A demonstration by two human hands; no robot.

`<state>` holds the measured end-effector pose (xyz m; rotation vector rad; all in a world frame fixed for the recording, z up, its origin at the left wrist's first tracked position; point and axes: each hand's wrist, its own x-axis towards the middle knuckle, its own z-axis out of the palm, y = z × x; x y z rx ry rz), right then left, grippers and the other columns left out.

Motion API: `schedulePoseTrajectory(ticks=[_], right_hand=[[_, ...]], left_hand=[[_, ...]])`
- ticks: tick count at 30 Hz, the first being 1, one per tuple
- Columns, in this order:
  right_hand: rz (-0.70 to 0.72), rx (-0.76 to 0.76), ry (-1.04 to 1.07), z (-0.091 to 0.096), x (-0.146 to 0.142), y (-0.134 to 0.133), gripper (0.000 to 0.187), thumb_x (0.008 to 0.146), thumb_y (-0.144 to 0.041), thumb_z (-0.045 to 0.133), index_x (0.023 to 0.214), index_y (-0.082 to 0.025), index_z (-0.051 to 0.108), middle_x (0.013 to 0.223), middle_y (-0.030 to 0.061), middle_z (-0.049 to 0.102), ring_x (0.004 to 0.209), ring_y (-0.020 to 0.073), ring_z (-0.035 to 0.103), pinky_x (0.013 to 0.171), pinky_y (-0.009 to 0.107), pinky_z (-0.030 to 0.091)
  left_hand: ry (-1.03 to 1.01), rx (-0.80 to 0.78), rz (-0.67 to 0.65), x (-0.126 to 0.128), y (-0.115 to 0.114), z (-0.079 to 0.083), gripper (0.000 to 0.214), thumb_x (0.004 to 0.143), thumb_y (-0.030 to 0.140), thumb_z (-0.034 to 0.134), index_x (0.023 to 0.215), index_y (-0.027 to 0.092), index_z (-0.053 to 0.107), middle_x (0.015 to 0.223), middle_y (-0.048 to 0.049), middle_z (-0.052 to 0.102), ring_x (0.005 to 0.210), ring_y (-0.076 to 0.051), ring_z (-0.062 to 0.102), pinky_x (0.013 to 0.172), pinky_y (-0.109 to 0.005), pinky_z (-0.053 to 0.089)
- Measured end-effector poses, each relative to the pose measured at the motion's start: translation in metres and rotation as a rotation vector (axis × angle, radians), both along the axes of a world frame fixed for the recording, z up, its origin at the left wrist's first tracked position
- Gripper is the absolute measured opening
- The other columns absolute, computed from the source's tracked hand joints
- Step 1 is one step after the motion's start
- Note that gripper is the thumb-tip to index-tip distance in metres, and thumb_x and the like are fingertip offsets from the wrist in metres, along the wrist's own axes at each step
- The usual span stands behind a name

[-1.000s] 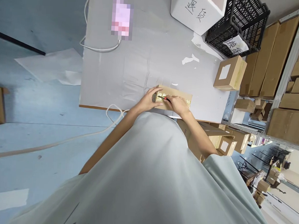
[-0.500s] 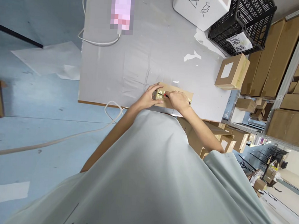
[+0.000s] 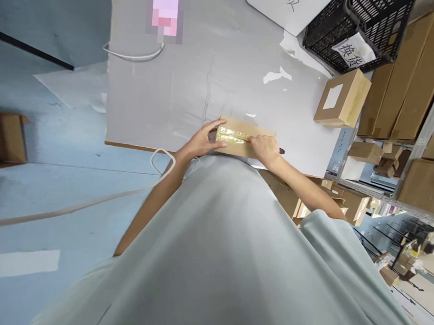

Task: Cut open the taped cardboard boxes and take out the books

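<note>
A small cardboard box (image 3: 236,149) with shiny clear tape along its top lies near the front edge of the table. My left hand (image 3: 202,139) grips its left end, thumb on the near side and fingers on the far side. Closed around a cutter knife is my right hand (image 3: 265,149), resting over the right part of the box. The dark end of the cutter knife (image 3: 282,151) sticks out to the right of the hand. A little red shows by the fingertips; its blade is too small to make out. A dark line runs along the tape.
On the grey table (image 3: 162,95) are a labelled carton (image 3: 338,99), a white bin (image 3: 285,7), a black crate (image 3: 357,31) and a blurred pink item (image 3: 165,7) with a white cable. Shelves with boxes (image 3: 427,185) stand right. A cable (image 3: 89,211) hangs at left.
My right hand with the cutter knife has slid rightwards along the box, away from my left hand. More of the tape is uncovered. The view has shifted slightly.
</note>
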<state>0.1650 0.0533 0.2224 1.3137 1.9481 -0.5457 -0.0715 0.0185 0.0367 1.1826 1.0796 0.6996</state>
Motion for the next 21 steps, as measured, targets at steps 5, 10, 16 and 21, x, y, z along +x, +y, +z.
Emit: schedulePoseTrajectory(ticks=[5, 10, 16, 21], right_hand=[[-0.032, 0.029, -0.113, 0.001, 0.06, -0.009, 0.043, 0.113, -0.002, 0.051, 0.148, -0.015, 0.074, 0.128, 0.0234, 0.087, 0.125, 0.0322, 0.084, 0.099, 0.037, 0.061], [-0.057, 0.042, -0.005, -0.014, 0.069, -0.012, 0.032, 0.115, -0.011, 0.058, 0.141, -0.016, 0.077, 0.126, 0.0239, 0.087, 0.121, 0.0326, 0.086, 0.098, 0.038, 0.063], [-0.077, 0.021, 0.069, -0.011, 0.078, -0.015, 0.044, 0.111, 0.004, 0.051, 0.143, -0.013, 0.076, 0.13, 0.0226, 0.087, 0.122, 0.0304, 0.086, 0.098, 0.036, 0.065], [-0.204, -0.001, -0.015, -0.005, 0.142, -0.022, 0.039, 0.109, 0.004, 0.055, 0.134, -0.009, 0.082, 0.124, 0.0267, 0.087, 0.118, 0.036, 0.088, 0.093, 0.039, 0.066]], left_hand=[[0.12, -0.024, 0.019, 0.004, -0.001, 0.016, 0.104, 0.081, 0.076, 0.092, 0.168, 0.03, 0.058, 0.176, -0.0159, 0.056, 0.15, -0.038, 0.065, 0.121, -0.054, 0.062], [0.497, 0.077, 0.327, 0.053, 0.007, 0.029, 0.048, 0.1, 0.059, 0.077, 0.135, 0.029, 0.064, 0.15, -0.0147, 0.066, 0.147, -0.037, 0.063, 0.128, -0.057, 0.054], [0.654, 0.087, 0.523, 0.094, 0.01, 0.026, 0.03, 0.108, 0.053, 0.067, 0.118, 0.029, 0.05, 0.141, -0.0177, 0.062, 0.152, -0.04, 0.059, 0.132, -0.06, 0.046], [0.709, 0.102, 0.563, 0.087, 0.009, 0.023, 0.027, 0.11, 0.05, 0.065, 0.114, 0.029, 0.049, 0.138, -0.0164, 0.066, 0.146, -0.038, 0.063, 0.132, -0.059, 0.046]])
